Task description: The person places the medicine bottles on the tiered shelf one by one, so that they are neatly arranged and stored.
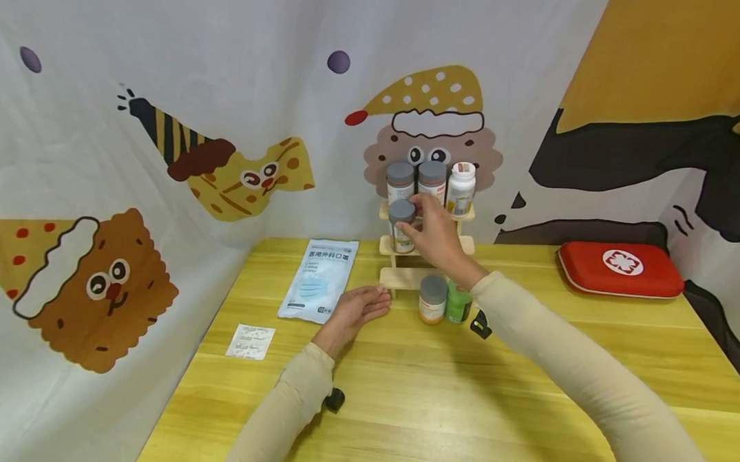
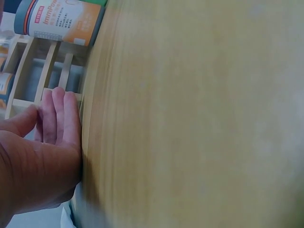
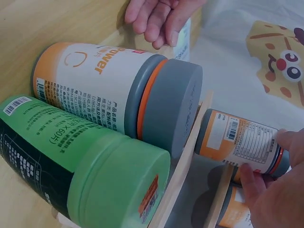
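Note:
A small wooden tiered rack (image 1: pixel 405 279) stands at the back of the table. My right hand (image 1: pixel 436 235) pinches a grey-capped pill bottle (image 1: pixel 401 227) near its top, at the left of the middle tier. In the right wrist view that bottle (image 3: pixel 240 142) stands with its base at the shelf, thumb and fingers on opposite sides. My left hand (image 1: pixel 355 307) lies beside the rack's lower left end, fingers straight, fingertips right at the wood. On the table before the rack are a larger grey-capped bottle (image 1: pixel 432 300) and a green bottle (image 1: pixel 458 302).
The top tier holds two grey-capped bottles (image 1: pixel 400 180) and a white bottle (image 1: pixel 461 189). Left of the rack lie a blue face mask packet (image 1: pixel 320 278) and a blister pack (image 1: pixel 250 341). A red first-aid case (image 1: pixel 620 269) sits at the back right, against a printed curtain (image 1: pixel 238 115).

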